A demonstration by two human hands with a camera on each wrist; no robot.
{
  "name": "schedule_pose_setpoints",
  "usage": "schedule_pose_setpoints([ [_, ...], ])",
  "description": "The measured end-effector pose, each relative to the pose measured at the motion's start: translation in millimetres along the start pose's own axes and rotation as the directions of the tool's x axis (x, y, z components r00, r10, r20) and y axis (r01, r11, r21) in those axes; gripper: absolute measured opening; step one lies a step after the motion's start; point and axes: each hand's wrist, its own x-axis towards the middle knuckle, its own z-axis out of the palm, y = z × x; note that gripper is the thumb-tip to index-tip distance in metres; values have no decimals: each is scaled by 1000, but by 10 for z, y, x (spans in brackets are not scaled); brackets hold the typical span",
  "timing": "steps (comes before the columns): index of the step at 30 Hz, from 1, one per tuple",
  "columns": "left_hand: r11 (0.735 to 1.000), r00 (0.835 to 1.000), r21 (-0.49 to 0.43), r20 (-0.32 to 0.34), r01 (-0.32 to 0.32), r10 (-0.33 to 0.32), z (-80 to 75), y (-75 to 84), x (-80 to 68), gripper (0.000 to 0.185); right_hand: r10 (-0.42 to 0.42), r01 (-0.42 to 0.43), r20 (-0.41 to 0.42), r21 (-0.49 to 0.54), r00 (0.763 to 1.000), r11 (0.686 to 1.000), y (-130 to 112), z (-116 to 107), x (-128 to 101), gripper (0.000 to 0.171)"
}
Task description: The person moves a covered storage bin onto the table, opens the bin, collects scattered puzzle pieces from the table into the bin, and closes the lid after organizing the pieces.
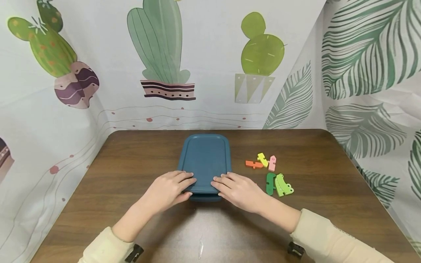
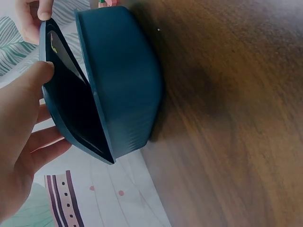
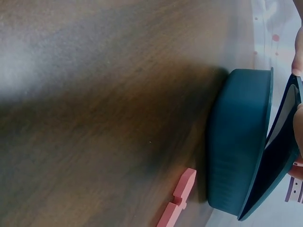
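- Wooden table (image 1: 141,149): set beneath the blue box (image 2: 123,80).
- Lid (image 1: 207,157): tilted over the box, near edge raised.
- Left hand (image 1: 171,188), right hand (image 1: 241,191): lid is pinched by both above the box's near corners, presumably for even tilt.
- Toy pieces (image 1: 281,186): laid right of the box, apparently out of the way.

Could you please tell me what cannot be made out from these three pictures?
Inside of the blue box: hidden in the head view by the lid, in both wrist views by the box's wall and the lid.
Most of the right hand: right wrist view, cut off by the right edge.
Rest of the notched piece: right wrist view, cut off by the bottom edge.
Any fine marking on the yellow piece: head view, too small.
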Motion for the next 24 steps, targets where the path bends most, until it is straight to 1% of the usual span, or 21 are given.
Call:
schedule_pose_setpoints([
  [7, 1000, 999, -16, -29, 15, -15, -49, -18, 26, 34, 17, -16, -22, 16, 1000, 1000, 38, -46, 34, 33],
  [15, 999, 997, -28, -65, 30, -32, -65, -40, 43, 31, 29, -26, -63, 41, 998, 999, 72, -64, 59, 43],
  [19, 997, 995, -53, -88, 50, -54, -78, -46, 59, 28, 45, -42, -55, 62, 997, 997, 83, -75, 70, 42],
  [22, 995, 994, -70, -87, 67, -73, -97, -43, 64, 27, 52, -48, -59, 70, 997, 996, 88, -88, 80, 41],
  [24, 994, 993, -80, -76, 80, -87, -106, -42, 60, 26, 46, -41, -77, 66, 996, 997, 91, -89, 83, 40],
])
